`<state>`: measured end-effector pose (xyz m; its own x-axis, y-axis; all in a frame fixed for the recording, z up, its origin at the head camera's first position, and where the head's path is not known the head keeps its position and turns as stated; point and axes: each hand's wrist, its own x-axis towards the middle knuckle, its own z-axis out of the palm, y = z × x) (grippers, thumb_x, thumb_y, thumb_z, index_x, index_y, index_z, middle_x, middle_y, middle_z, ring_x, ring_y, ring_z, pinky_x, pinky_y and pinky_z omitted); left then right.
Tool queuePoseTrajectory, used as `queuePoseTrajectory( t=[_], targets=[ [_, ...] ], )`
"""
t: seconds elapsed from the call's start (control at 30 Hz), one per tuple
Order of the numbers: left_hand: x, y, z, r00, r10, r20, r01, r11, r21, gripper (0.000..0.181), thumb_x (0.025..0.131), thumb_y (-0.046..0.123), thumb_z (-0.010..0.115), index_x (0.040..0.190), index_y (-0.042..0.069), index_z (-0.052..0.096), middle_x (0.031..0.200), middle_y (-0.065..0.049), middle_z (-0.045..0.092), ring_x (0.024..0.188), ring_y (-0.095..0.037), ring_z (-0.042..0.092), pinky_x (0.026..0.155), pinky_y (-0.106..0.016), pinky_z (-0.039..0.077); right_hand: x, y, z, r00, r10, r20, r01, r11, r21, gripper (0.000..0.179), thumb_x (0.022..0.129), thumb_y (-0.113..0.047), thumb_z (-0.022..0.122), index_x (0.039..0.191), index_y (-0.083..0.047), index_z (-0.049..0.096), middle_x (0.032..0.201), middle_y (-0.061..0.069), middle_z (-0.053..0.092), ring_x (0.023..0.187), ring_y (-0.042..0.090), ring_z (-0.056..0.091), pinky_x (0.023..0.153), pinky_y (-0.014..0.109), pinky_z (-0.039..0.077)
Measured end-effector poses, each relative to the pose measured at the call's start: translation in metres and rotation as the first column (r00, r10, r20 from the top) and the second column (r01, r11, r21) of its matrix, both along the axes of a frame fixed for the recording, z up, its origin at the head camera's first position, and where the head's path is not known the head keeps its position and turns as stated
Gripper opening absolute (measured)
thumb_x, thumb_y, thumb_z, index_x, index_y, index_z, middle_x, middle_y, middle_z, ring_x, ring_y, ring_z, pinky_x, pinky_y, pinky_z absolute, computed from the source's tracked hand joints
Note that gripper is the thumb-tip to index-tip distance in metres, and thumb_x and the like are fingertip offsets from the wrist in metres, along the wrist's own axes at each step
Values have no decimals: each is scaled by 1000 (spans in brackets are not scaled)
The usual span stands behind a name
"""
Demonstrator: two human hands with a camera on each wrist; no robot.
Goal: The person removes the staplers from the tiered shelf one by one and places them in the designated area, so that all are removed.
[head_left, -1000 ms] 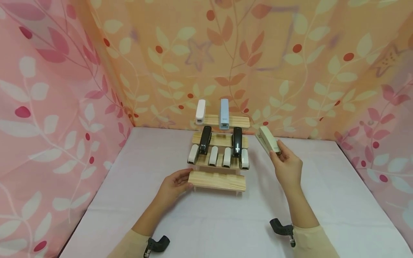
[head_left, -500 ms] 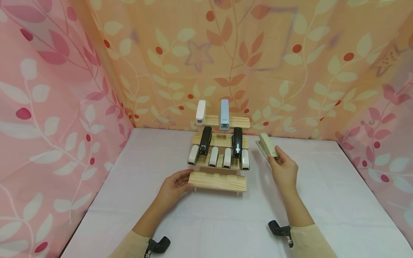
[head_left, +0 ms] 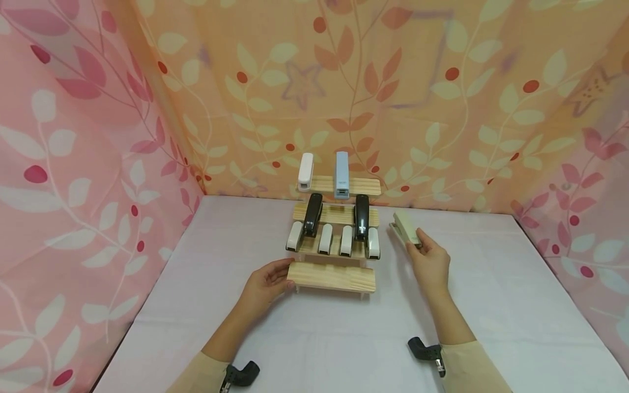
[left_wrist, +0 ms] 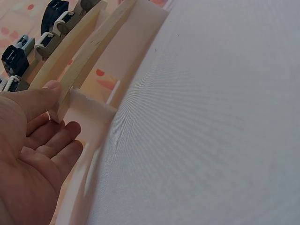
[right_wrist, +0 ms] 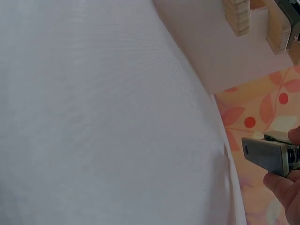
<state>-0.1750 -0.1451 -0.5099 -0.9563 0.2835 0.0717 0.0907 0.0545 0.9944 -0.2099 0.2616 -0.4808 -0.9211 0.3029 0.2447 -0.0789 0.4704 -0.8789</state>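
Head view first: with the wooden stand [head_left: 336, 215] as the centre of our clock, we see the right hand [head_left: 429, 263] between 3 and 4 o'clock, its thumb and fingers gripping the near end of a pale green stapler [head_left: 405, 228]. That stapler sits at 3 o'clock, apart from the stand, its far end pointing toward 11; we cannot tell whether it touches the white tabletop [head_left: 334, 344].

At 8 o'clock the left hand [head_left: 265, 283] pinches the left end of the lowest step [head_left: 334, 277]. From the left wrist we see its thumb over the board's end and its fingers curled below.

On the top step we find a white stapler [head_left: 306, 170] at 11 and a light blue stapler [head_left: 342, 173] at 12. Below them stand a left black stapler [head_left: 313, 214] near 10 and a right black stapler [head_left: 361, 217] near 2. Four small white staplers [head_left: 325, 238] line the next step down. Behind everything, at 12, hangs an orange leafy curtain [head_left: 334, 82].
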Motion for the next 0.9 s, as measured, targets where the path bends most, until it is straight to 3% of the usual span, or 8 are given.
queuePoseTrajectory(
  t=[0.5,0.73,0.9],
  targets=[
    [-1,1,0,1000,25,-8,-25,999,-27,58,89,7,80,141,2,57,148,-14,57,134,-32,57,103,-25,54,-5,1,-12,1000,-13,27,14,1000,-21,53,99,-15,70,146,2,53,146,21,54,135,30,54,100,18,49],
    [1,0,-6,999,42,-10,-43,997,-57,57,88,10,81,140,4,59,145,-10,60,132,-28,59,102,-23,54,-3,0,-16,998,-15,58,16,1000,-21,54,98,-17,71,146,1,52,145,21,55,133,30,55,95,14,50],
    [0,1,-7,999,31,-34,-33,999,-40,56,89,8,80,140,3,59,145,-14,59,132,-31,59,103,-24,54,-3,-3,-18,997,-27,66,29,999,-21,55,98,-20,71,146,0,53,144,21,56,132,31,57,95,14,51]
  ],
)
